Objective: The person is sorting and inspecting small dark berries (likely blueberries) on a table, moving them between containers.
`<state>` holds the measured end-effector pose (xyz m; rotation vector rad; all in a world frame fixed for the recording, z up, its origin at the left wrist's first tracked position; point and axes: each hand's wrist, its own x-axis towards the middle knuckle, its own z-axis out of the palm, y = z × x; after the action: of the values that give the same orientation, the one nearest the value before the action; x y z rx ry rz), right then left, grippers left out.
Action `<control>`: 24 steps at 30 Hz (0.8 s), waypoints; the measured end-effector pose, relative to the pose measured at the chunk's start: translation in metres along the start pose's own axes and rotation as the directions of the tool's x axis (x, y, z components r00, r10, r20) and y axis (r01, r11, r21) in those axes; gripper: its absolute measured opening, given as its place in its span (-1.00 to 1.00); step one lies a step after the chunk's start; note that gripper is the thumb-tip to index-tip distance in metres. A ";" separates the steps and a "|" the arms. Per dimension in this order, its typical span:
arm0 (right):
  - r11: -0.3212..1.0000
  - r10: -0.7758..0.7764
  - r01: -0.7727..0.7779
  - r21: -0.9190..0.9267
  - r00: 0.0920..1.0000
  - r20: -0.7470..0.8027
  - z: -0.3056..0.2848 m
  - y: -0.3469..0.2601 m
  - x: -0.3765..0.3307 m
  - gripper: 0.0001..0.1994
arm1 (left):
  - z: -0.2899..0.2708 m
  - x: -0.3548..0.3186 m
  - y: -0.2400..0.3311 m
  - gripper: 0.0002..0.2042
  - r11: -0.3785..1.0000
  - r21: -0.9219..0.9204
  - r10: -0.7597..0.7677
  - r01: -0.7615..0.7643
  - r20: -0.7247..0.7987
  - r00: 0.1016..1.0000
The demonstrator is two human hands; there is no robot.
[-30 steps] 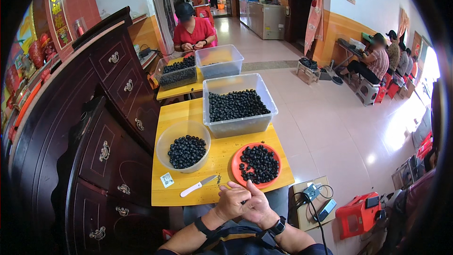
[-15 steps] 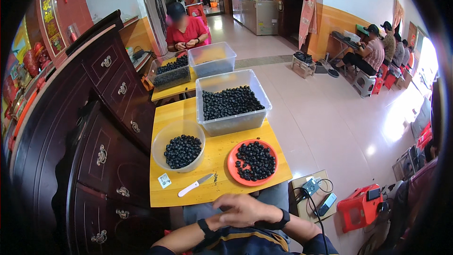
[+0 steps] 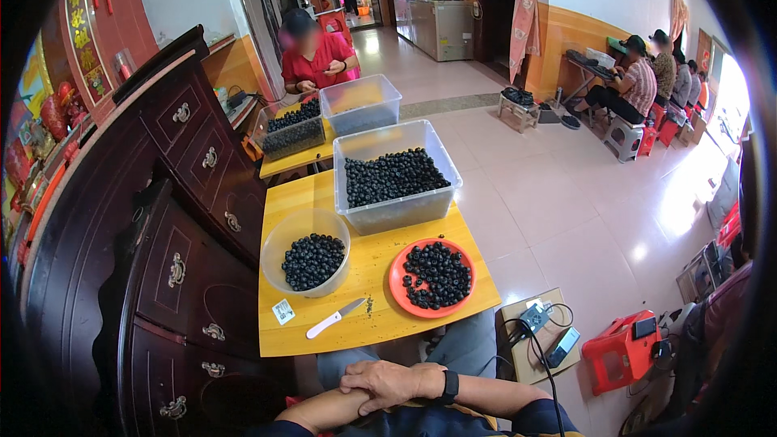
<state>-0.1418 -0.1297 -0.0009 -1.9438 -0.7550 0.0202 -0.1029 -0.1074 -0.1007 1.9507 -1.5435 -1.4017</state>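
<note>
My right hand (image 3: 387,382) is closed over my left wrist, just in front of the table edge. My left forearm (image 3: 324,411) passes under it, and my left hand is mostly hidden there, its fingers out of sight. A small knife (image 3: 335,319) with a whitish handle lies on the yellow table (image 3: 303,340) in front of them. To its right, a red-orange plate (image 3: 394,283) holds dark round beads. More such beads fill part of a round clear tub (image 3: 275,231) and a large rectangular clear bin (image 3: 396,219) farther back.
A white label (image 3: 283,311) and dark crumbs (image 3: 369,307) lie near the knife. A dark wooden cabinet (image 3: 162,226) borders the left. On the right are a board with cabled devices (image 3: 534,320) and a red stool (image 3: 619,360). Another person (image 3: 320,61) sits beyond the bins.
My right hand has moved down and left onto my left wrist, covering the band there. The knife, plate and containers stay in place. The person opposite has moved their hands apart slightly.
</note>
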 end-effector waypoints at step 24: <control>0.961 0.248 -0.277 0.029 0.899 0.360 -0.003 0.004 0.019 -0.23 | 0.012 0.013 0.006 -0.64 0.923 0.114 -0.383 0.366 0.322 0.866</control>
<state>-0.1237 -0.1235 0.0034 -1.9752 -0.7024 0.5717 -0.1162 -0.1170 -0.1087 2.2191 -1.3836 -1.9665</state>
